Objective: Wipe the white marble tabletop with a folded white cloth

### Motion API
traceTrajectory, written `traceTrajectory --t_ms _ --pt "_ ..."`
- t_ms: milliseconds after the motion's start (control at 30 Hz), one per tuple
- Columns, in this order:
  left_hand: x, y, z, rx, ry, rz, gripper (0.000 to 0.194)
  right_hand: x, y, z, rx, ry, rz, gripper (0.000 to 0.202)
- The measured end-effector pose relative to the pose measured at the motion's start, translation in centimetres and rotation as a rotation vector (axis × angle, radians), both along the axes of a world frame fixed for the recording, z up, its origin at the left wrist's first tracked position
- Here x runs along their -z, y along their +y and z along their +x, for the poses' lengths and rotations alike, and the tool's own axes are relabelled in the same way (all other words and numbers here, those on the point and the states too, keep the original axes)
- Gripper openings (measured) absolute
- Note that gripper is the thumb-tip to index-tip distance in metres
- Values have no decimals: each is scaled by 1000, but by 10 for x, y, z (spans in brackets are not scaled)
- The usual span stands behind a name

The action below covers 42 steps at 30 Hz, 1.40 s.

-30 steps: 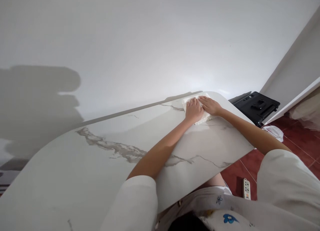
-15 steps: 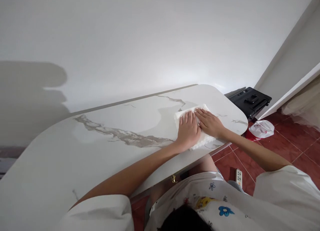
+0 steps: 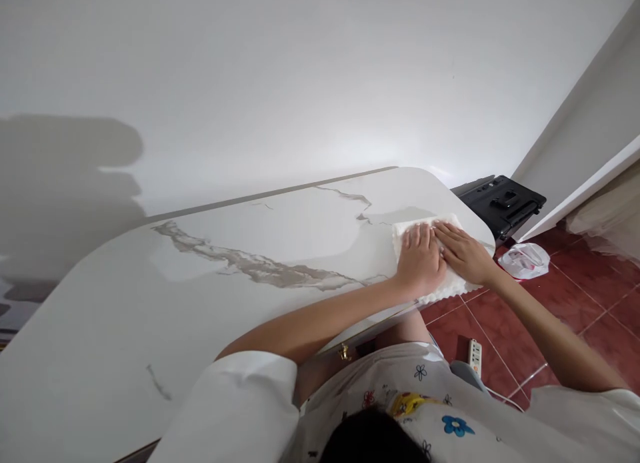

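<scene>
A white cloth (image 3: 451,286) with a scalloped edge lies flat near the right end of a white marble-patterned table (image 3: 310,236). Part of the cloth reaches over the table's front edge. My left hand (image 3: 421,261) rests palm down on its left half, fingers stretched out. Just to the right, my right hand (image 3: 465,255) presses flat on the same cloth, its fingers pointing up and left. The two hands touch or nearly touch. My palms cover the middle of the cloth.
A black case (image 3: 503,203) stands beyond the table's right end. Below it, a white plastic bag (image 3: 524,260) sits on the red tiled floor (image 3: 575,276). A power strip (image 3: 475,357) lies near my legs. The wall (image 3: 280,83) runs behind the table.
Both hands have slid to the right along the table with the cloth under them. The cloth now reaches the front edge near the right end.
</scene>
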<state>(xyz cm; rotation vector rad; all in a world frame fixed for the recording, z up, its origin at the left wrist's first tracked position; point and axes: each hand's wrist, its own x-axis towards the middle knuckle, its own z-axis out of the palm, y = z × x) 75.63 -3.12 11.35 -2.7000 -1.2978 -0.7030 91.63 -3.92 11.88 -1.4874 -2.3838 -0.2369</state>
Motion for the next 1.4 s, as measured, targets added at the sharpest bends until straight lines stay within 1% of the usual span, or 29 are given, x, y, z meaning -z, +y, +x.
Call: traceTrajectory --t_ms 67,167,267,400,567,700,867,1000,1100,1200,1300,1400 --pt "-3 10 9 6 -2 -4 54 -1 11 9 12 -24 5 53" --pt "-6 29 16 -6 -5 -5 54 -4 34 15 2 -60 22 52" --pt "-9 51 17 -42 -7 -14 55 -8 63 15 -27 -82 27 52" --pt "-14 84 12 -83 -10 -39 56 -13 104 9 -43 -94 -8 53" --pt "-16 123 -2 -143 -22 -61 55 -21 148 -10 -23 -105 -67 54" --pt "-17 151 -23 -178 -13 -64 55 -23 178 -33 -36 -100 -81 54" --pt "-22 188 -47 -192 51 -70 55 -26 217 -59 -50 -86 -98 55" --pt "-26 214 -55 -234 52 -62 54 -30 249 -70 -77 -72 -110 54" --pt "-28 227 -53 -259 44 -53 54 -33 268 -68 -110 -66 -119 55" --pt "-29 239 -44 -273 45 -52 53 -35 282 -60 -133 -65 -121 56" --pt "-31 248 -29 -268 44 -36 52 -36 290 -45 -117 -54 -124 56" --pt "-30 250 -14 -256 51 -12 53 -33 292 -28 -75 -23 -121 56"
